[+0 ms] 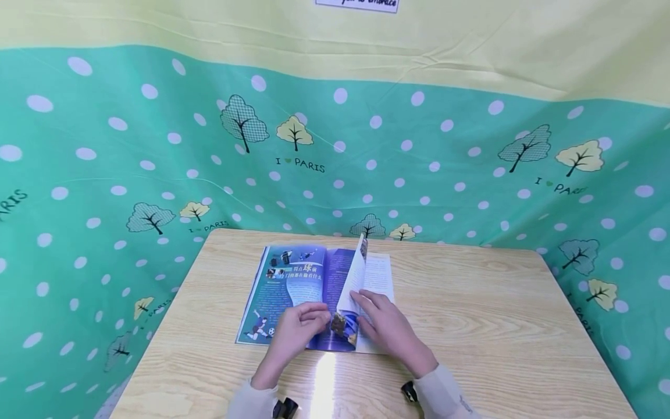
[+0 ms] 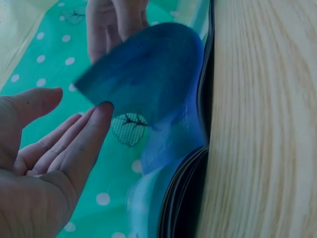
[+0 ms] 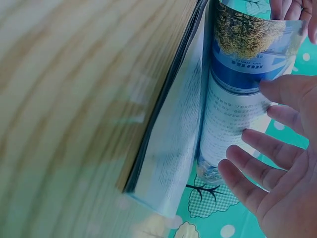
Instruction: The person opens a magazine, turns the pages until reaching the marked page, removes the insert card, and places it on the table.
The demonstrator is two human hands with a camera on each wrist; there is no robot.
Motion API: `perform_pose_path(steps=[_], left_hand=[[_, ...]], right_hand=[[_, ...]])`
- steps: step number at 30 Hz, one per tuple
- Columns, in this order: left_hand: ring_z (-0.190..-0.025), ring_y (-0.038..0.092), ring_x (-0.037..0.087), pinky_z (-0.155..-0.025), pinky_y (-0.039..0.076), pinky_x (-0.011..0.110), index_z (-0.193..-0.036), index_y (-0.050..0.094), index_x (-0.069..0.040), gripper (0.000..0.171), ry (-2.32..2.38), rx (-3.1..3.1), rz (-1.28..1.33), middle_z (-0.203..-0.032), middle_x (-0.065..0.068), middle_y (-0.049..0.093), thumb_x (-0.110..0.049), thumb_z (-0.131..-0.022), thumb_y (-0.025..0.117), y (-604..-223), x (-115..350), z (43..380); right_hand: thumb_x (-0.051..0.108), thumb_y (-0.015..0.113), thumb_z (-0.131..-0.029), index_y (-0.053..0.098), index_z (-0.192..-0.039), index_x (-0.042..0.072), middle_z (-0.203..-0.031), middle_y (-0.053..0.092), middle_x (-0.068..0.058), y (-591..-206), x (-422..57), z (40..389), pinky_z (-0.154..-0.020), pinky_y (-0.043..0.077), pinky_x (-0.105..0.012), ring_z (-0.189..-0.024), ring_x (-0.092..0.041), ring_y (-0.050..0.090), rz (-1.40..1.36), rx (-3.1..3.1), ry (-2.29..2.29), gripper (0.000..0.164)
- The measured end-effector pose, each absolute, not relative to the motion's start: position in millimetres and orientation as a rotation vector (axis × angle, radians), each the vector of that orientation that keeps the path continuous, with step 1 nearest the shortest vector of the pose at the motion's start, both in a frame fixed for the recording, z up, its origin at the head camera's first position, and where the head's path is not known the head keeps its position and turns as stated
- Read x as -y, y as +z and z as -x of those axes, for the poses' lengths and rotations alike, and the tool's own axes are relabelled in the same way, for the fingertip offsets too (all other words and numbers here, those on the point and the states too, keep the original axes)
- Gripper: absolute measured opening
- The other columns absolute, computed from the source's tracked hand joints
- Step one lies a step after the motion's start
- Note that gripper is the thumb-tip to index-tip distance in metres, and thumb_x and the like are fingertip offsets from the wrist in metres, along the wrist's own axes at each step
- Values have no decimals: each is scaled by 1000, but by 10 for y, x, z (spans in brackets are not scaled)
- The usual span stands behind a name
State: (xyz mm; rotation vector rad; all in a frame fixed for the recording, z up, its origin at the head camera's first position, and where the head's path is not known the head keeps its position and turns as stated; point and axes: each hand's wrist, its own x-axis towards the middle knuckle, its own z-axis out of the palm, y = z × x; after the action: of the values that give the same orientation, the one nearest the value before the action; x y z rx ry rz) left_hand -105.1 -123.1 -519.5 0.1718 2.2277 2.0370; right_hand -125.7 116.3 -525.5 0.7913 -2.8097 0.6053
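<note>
An open magazine point(image 1: 280, 294) with blue and purple printed pages lies on the table. One page point(image 1: 353, 286) stands raised and curved above its right half; a picture of yellow foliage shows on it in the right wrist view. My left hand point(image 1: 298, 327) is over the lower middle of the magazine. In the left wrist view its thumb is apart from the page, and a fingertip meets the raised sheet point(image 2: 148, 74) at its edge. My right hand point(image 1: 389, 326) is at the raised page's right side, its fingers point(image 3: 265, 173) spread and the thumb against the paper.
The wooden table point(image 1: 481, 302) extends on both sides of the magazine. Behind it hangs a green and yellow cloth point(image 1: 377, 145) with white dots and printed trees. Dark wrist devices point(image 1: 285, 407) sit at the sleeves, and a bright reflection crosses the table's front.
</note>
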Motion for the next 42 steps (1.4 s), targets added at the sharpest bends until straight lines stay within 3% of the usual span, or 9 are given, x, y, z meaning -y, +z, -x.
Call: perform_pose_path(steps=[4, 14, 24, 34, 42], left_hand=[[-89, 73, 26, -76, 62, 29, -116, 67, 9, 34, 2017, -2222, -175, -100, 17, 74, -14, -92, 74, -5205, 1181, 1047], [-87, 73, 33, -73, 63, 31, -117, 65, 12, 29, 2068, -2139, -88, -98, 21, 73, -1, -91, 70, -5171, 1207, 1046], [-87, 73, 30, -74, 63, 33, -115, 65, 13, 26, 2134, -2163, 58, -99, 24, 72, 5, -90, 69, -5138, 1513, 1018], [-81, 73, 29, -73, 63, 30, -115, 68, 9, 26, 2070, -2298, 311, -96, 20, 73, 6, -90, 69, -5112, 1962, 941], [-82, 74, 27, -73, 63, 29, -119, 66, 10, 29, 1991, -2372, 434, -101, 21, 73, 1, -92, 70, -5135, 2243, 841]], right_hand=[[26, 68, -97, 49, -149, 20, -143, 53, -8, -5248, -1144, 1262, -105, 48, -44, -128, -27, 52, -797, 2815, 585, 55], [26, 69, -96, 49, -149, 19, -144, 53, -9, -5235, -1134, 1265, -105, 48, -45, -128, -28, 52, -809, 2807, 581, 56], [26, 72, -94, 47, -149, 12, -142, 53, -11, -5245, -1217, 1249, -107, 46, -45, -128, -28, 52, -794, 2813, 565, 62], [43, 74, -89, 46, -148, 4, -148, 44, -23, -5281, -1291, 1203, -109, 41, -57, -131, -41, 46, -873, 2963, 464, 76], [55, 75, -83, 43, -150, 7, -152, 39, -23, -5320, -1318, 1160, -111, 38, -58, -135, -42, 40, -891, 3083, 404, 88]])
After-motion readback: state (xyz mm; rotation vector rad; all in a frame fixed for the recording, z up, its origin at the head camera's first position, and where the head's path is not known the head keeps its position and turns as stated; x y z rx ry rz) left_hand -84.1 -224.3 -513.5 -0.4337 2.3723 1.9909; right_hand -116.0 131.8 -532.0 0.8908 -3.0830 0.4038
